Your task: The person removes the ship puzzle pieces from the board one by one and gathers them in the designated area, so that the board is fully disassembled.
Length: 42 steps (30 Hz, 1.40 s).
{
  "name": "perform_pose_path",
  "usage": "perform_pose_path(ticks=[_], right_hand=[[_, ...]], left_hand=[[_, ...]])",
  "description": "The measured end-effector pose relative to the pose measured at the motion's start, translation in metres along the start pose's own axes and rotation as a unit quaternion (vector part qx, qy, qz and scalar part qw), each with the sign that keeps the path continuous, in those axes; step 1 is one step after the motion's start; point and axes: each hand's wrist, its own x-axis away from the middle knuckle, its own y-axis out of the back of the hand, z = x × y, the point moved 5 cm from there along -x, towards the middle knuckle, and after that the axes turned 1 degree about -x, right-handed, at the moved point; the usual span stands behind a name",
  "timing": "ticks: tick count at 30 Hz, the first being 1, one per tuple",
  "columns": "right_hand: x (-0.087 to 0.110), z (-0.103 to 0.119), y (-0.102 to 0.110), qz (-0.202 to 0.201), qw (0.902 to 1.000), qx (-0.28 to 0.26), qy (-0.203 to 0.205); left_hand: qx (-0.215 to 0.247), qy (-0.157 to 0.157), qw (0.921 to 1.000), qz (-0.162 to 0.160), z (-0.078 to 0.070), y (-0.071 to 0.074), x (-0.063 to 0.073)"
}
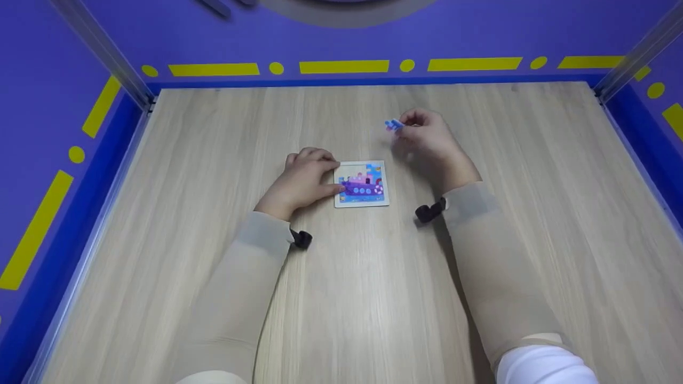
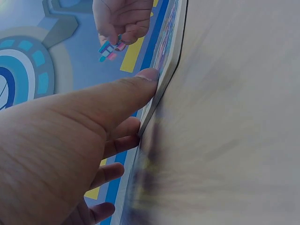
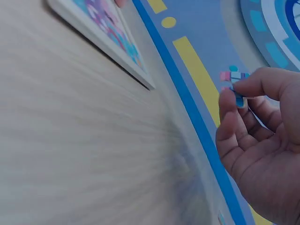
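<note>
A small square jigsaw puzzle (image 1: 363, 200) lies in its pale frame near the middle of the table, showing a purple and pink ship on blue water. Bare backing shows at its upper left. My left hand (image 1: 305, 181) rests along the frame's left side, thumb (image 2: 147, 77) pressing the edge and index finger touching the upper left corner; the other fingers are spread loosely. Above and right of the puzzle, my right hand (image 1: 427, 136) is raised over the table. Its thumb and fingertips pinch a blue and pink puzzle piece (image 3: 238, 77), partly hidden by the fingers.
The wood-grain table (image 1: 341, 298) extends around both arms. A purple-blue panel (image 1: 341, 42) with yellow bars and dots rises along its back edge, and similar panels flank the sides. A small black camera (image 1: 429, 213) projects from the right wrist, another black camera (image 1: 302, 239) from the left.
</note>
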Motion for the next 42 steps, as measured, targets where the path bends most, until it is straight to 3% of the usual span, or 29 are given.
perform_pose_path(ticks=[5,8,14,21,24,36,42], right_hand=[[-0.003,-0.005,0.022,-0.056,0.9955,-0.076,-0.005],[-0.005,-0.008,0.035,-0.080,0.9870,-0.138,-0.014],[-0.005,-0.012,0.062,-0.121,0.9730,-0.196,-0.018],[-0.001,-0.016,0.088,-0.165,0.9433,-0.287,-0.023],[0.001,-0.018,0.095,-0.177,0.9387,-0.294,-0.026],[0.008,-0.021,0.120,-0.234,0.9373,-0.257,-0.020],[0.009,-0.019,0.120,-0.230,0.9411,-0.245,-0.038]], left_hand=[[0.005,0.000,1.0000,0.001,0.000,0.000,0.000],[0.006,-0.001,1.0000,0.001,0.000,0.001,0.001],[0.005,-0.001,1.0000,0.002,-0.001,0.001,0.001],[0.004,-0.002,1.0000,0.003,-0.001,0.001,0.001],[0.004,-0.004,1.0000,0.003,-0.001,0.001,0.001],[0.009,0.000,0.9999,0.006,-0.002,0.002,0.001],[0.007,0.000,1.0000,0.005,-0.001,0.000,0.001]])
